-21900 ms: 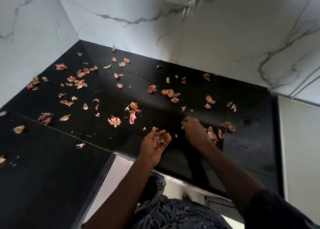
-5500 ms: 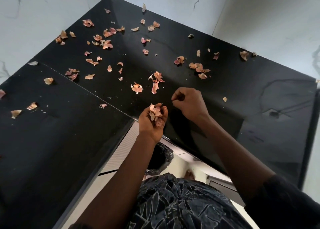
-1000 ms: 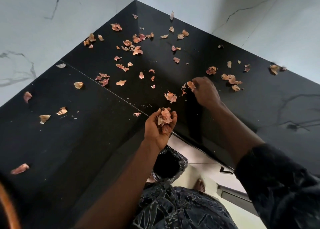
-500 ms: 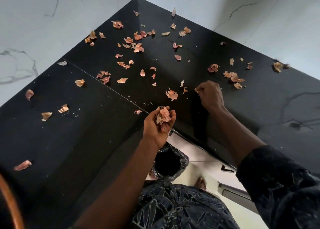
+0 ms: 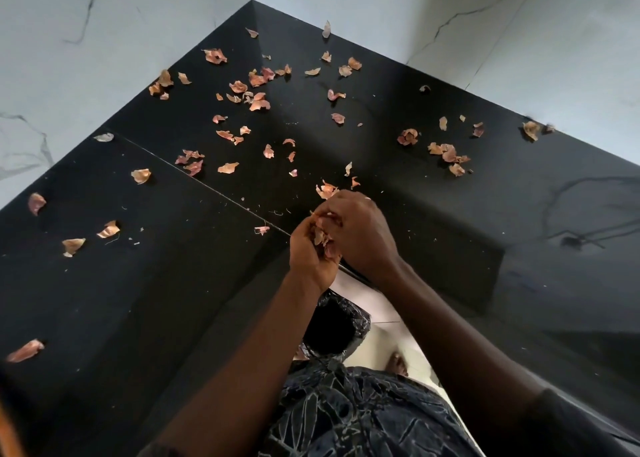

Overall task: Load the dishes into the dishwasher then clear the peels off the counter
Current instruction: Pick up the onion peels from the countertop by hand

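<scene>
Returns right hand (image 5: 363, 235) from far scatter, pinching bits into handful of peels (image 5: 323, 240) gripped by left hand (image 5: 306, 252); peel-clearing underway, next calls for reaching scattered peels (image 5: 259, 104).

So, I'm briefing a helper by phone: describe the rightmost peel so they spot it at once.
Take the black counter and follow the right-hand marble wall out from the corner. At the wall's foot lies a tan peel. It lies farther right than every other peel, past the nearest cluster.

Soft daylight, glossy reflections, wide-angle edge distortion
</scene>
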A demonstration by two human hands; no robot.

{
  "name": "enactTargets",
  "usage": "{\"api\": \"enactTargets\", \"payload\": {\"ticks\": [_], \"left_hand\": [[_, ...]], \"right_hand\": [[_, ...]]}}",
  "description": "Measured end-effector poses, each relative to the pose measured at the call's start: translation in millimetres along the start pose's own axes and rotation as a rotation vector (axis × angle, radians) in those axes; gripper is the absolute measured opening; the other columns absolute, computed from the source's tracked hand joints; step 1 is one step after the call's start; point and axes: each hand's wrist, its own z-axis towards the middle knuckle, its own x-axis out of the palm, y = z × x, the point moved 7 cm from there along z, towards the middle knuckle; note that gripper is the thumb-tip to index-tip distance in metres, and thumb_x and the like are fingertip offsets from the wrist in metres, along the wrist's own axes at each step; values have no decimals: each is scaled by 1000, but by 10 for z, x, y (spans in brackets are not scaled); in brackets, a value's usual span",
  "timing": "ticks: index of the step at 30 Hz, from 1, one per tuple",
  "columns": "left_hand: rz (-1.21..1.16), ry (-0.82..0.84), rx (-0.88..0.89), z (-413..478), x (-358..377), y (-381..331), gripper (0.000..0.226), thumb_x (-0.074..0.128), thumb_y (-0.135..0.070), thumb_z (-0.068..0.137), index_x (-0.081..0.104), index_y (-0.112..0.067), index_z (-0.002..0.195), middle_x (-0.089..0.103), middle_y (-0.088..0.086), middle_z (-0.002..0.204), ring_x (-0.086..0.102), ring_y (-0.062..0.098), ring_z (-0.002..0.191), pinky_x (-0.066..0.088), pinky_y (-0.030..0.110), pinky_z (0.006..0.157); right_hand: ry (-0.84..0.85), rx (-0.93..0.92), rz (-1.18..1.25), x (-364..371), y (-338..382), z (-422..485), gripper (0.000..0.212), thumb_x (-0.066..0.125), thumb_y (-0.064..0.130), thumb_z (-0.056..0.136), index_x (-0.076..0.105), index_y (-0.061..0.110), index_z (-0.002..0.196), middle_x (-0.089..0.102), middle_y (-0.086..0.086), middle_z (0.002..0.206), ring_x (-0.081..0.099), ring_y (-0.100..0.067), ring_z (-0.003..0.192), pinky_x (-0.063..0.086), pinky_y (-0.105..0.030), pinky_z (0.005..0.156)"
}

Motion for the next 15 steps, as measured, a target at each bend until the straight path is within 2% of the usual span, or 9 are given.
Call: {"api": "enactTargets", "payload": {"ticks": [1,3,5,8,9,12,13,14,15], "left_hand": [[21,-13,5,-9,5,-8,37,43,-31,101,73,-10,105,71,11,99,69,21,90,50,30,83],[36,-8,12,-6,16,-22,44,46,-35,99,69,-6,122,67,17,122,65,29,115,43,38,107],[17,-3,14,-6,19,-31,48,46,-37,99,64,-7,132,60,20,138,59,33,128,36,47,115],[-28,-43,50,-18,-8,-82,46,49,-34,96,66,-5,127,65,19,126,62,29,119,39,40,112],[-43,-45,61,-42,6,-106,43,52,-33,94,68,-4,121,67,16,117,64,27,111,43,36,105],[-67,-61,71,-70,20,-133,32,47,-27,101,71,-6,99,70,7,85,68,17,76,53,23,67],[-81,-74,65,-71,18,-131,33,45,-26,102,71,-7,96,70,7,83,69,16,75,54,22,65],[-92,-71,63,-82,33,-137,34,46,-27,102,72,-6,98,71,8,89,70,19,83,55,24,76],[-100,-72,66,-124,50,-149,35,47,-28,101,73,-5,106,71,11,100,69,22,97,51,28,92]], "right_hand": [[-6,-11,-15,16,36,-24,13,64,20,96,75,20,104,67,6,105,56,-6,98,40,-14,82],[-15,-25,-36,47,87,-59,13,66,22,95,76,19,101,67,6,102,56,-8,99,38,-13,81],[-5,-9,-3,64,103,-76,16,65,27,95,77,18,102,68,5,103,55,-9,102,44,-20,84],[-59,22,126,-16,76,-84,16,66,28,94,77,20,101,69,8,104,55,-6,106,47,-23,88],[-85,42,172,-59,53,-92,14,67,26,94,77,20,101,70,9,105,55,-5,109,47,-22,89],[-92,88,239,-81,-13,-119,13,69,21,93,77,19,103,70,11,111,53,-7,115,48,-26,93],[-93,89,240,-72,-22,-132,13,70,21,92,77,18,103,69,11,112,53,-8,117,49,-29,94],[-99,83,236,-62,-23,-139,14,70,21,92,77,18,103,69,11,113,52,-9,118,49,-30,95],[-103,73,225,-55,-5,-149,15,70,23,92,78,19,104,68,11,115,51,-10,120,49,-31,96]]}}
